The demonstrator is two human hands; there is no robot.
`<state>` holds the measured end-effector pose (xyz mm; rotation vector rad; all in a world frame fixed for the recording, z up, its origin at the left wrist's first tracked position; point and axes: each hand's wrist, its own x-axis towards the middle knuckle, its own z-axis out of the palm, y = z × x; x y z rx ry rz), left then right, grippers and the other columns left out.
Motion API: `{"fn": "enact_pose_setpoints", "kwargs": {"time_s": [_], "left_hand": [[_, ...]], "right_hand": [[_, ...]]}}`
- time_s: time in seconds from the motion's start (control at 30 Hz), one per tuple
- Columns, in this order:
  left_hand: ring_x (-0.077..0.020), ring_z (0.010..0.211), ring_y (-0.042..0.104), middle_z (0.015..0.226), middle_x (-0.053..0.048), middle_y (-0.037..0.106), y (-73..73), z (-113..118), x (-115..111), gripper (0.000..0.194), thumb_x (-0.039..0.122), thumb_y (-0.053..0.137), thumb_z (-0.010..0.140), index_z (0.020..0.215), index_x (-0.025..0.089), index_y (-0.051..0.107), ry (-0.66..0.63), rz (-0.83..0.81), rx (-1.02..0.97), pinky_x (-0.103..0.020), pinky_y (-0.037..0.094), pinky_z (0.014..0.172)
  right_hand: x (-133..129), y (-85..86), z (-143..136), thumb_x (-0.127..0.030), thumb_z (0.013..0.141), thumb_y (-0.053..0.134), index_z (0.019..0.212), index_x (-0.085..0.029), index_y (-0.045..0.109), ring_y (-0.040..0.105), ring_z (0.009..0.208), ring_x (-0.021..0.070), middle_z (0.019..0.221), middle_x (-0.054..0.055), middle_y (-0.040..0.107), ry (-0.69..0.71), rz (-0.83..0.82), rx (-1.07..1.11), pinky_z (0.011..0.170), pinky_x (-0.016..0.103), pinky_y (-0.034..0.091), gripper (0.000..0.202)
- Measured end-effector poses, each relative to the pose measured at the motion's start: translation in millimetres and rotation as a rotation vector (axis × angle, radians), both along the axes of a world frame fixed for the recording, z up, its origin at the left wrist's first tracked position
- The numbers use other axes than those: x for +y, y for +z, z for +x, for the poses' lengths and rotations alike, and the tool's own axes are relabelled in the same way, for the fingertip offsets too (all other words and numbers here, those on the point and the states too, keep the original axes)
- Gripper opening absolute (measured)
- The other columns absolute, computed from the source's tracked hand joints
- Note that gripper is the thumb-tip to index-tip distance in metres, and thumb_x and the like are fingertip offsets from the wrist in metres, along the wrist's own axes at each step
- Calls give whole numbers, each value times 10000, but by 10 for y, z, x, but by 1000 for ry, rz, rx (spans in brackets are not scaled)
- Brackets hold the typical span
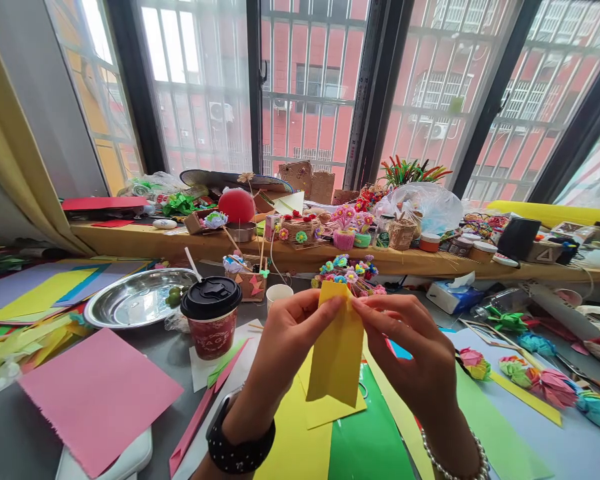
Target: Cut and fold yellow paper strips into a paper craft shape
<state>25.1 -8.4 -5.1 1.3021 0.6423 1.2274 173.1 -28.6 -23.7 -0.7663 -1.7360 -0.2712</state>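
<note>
While in each grip (295, 333) (417, 347), yellow paper (336, 357)

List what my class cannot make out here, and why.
In the head view:
Far face of the creased yellow paper: turned away from the camera.
Base of the white paper cup: behind the left hand.
Inside of the maroon takeaway cup: covered by its black lid.
Full shape of the white object: covered by pink paper.
Rest of the beaded bracelet: past the bottom edge.
</note>
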Motion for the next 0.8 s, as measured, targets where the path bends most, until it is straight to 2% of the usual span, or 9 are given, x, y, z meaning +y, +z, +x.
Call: {"fn": "enact_pose_setpoints", "kwargs": {"time_s": [0.2,0.4,0.5,0.63,0.8], "left_hand": [[-83,618,552,688,2,640,45,6,-15,125,251,640,670,740,151,667,18,-5,47,-141,414,537],[-108,664,595,721,-5,657,76,12,-7,142,211,651,655,782,148,642,6,-24,32,-155,448,561],[-121,677,609,744,-5,658,62,6,13,225,205,652,655,868,163,593,-13,-29,11,-173,466,566],[-130,677,615,769,-9,652,48,-11,38,344,208,650,659,975,181,518,-60,-42,20,-196,479,572],[-145,684,619,776,-34,651,39,4,36,393,207,651,657,1012,173,486,-134,-66,97,-210,473,573]], "right_hand": [[-7,18,19,-23,723,536,1073,-270,572,529,863,178,933,51,595,-34,16,-54,646,306,490,430],[4,23,14,-35,722,522,1060,-266,580,541,870,181,935,44,611,-25,-9,-51,746,350,465,413],[-3,23,11,-58,725,514,1025,-256,600,546,876,185,933,44,612,-2,-65,-9,760,352,457,369],[-25,41,21,-118,742,513,935,-242,634,552,881,182,922,39,611,78,-239,110,786,342,447,259],[-12,57,51,-271,760,538,901,-229,628,583,812,175,888,35,626,264,-608,398,662,276,496,173]]}}
